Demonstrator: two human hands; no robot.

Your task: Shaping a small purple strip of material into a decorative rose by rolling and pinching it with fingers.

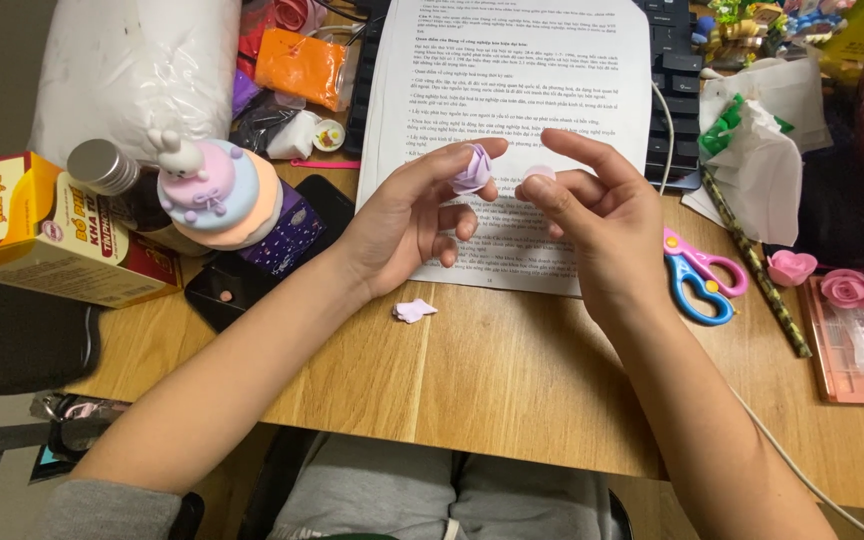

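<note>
Left hand [407,215] pinching lilac clay bud [472,168], right hand [597,205] piece [539,173] mostly hidden

We hold both forearms forward; our left hand [407,220] pinches with thumb and fingers [452,158], our right hand [602,215] pinches beside it.

Both forearms are bare from the elbow down to the wrists, with no watch, bracelet or ring on either one. The left hand [402,225] and the right hand [602,215] wear no gloves, and the fingers [582,150] have short, plain, unpainted nails. A grey sleeve edge shows at the left elbow. Grey trousers cover the lap below.
</note>
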